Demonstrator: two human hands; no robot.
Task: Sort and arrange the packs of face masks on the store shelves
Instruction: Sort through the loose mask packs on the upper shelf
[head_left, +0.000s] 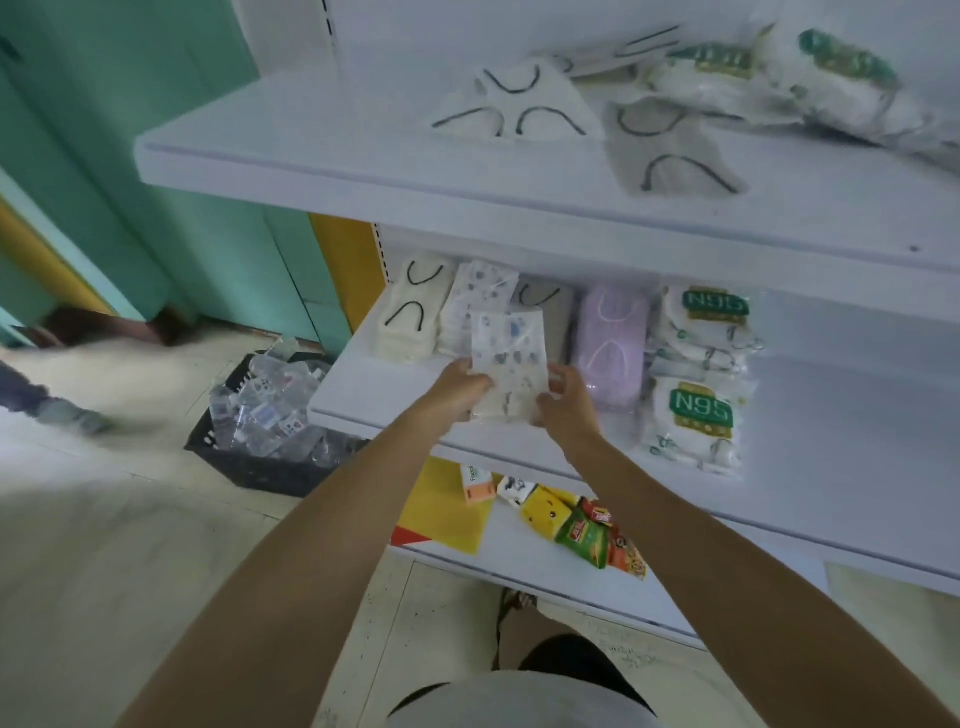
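A pack of white masks with small printed patterns (511, 358) is held over the front of the middle shelf (810, 441). My left hand (460, 387) grips its left edge and my right hand (563, 397) grips its right edge. Behind it lies a matching patterned stack (475, 301). To its left is a cream stack with black ear loops (410, 317), and a grey stack (550, 312) lies behind it. Right of my hands are a lilac pack (613, 343) and N95 packs (701, 374). Loose mask packs (524, 104) and more N95 packs (810, 78) lie scattered on the top shelf (363, 150).
A black basket (260, 462) of clear plastic packets stands on the floor left of the shelving. The bottom shelf (524, 561) carries colourful snack and tissue packets (587, 525). A blurred person (57, 374) is at the far left, before a green wall.
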